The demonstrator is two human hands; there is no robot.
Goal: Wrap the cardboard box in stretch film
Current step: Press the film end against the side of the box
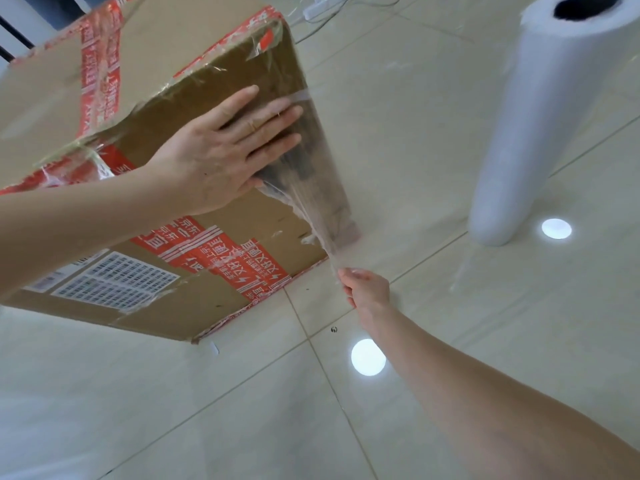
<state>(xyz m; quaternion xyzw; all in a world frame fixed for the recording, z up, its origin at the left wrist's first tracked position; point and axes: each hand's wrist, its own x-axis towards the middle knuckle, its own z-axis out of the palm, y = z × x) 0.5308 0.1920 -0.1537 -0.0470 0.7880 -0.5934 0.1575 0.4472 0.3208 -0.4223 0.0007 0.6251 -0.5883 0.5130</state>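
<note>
Fingers (347, 276) pinch film (313, 209) (left hand (214, 150) presses box (62, 81)).

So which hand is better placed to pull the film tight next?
Probably the right hand: it pinches the bunched stretch film below the cardboard box, while the left hand lies flat, pinning film to it.
</note>
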